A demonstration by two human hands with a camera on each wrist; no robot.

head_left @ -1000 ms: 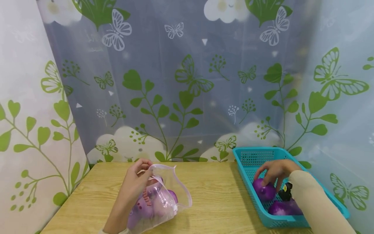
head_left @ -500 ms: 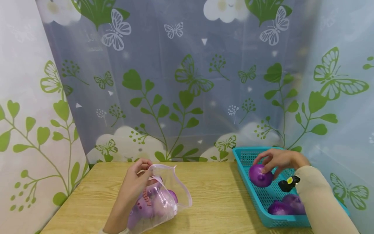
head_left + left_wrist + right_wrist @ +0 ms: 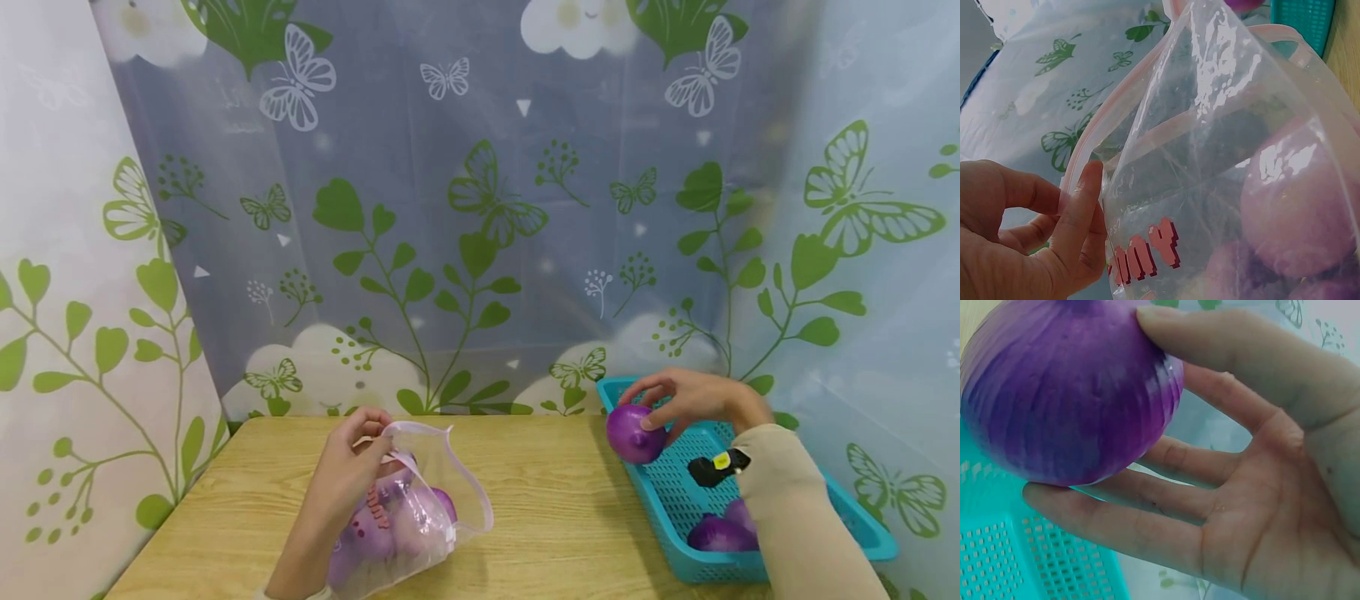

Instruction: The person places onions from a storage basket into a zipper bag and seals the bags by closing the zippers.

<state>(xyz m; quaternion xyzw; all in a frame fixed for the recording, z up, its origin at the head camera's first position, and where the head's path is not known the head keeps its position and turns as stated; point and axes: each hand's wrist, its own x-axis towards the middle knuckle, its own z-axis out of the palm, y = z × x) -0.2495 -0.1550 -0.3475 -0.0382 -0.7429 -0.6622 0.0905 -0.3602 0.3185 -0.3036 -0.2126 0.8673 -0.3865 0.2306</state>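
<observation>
My right hand [image 3: 693, 400] grips a purple onion [image 3: 636, 434] by its sides, above the left edge of the turquoise basket [image 3: 663, 517]. In the right wrist view the onion [image 3: 1072, 394] sits between the thumb and the fingers, away from the palm. Two more purple onions [image 3: 720, 533] lie in the near end of the basket, partly behind the sleeve. At the left, my left hand [image 3: 348, 458] pinches the rim of a clear zip bag [image 3: 420, 558] with pink edging. The bag's mouth stands open, and several purple onions [image 3: 1297, 200] show through its plastic.
A wood-grain table [image 3: 540, 500] lies under the bag and basket. Printed curtains [image 3: 480, 250] with leaves and butterflies hang behind and at both sides. A small black device [image 3: 712, 468] is strapped to the right wrist.
The right hand has lifted the onion off the basket floor and carried it up and left to the basket's left rim. The left hand and the bag have stayed in place.
</observation>
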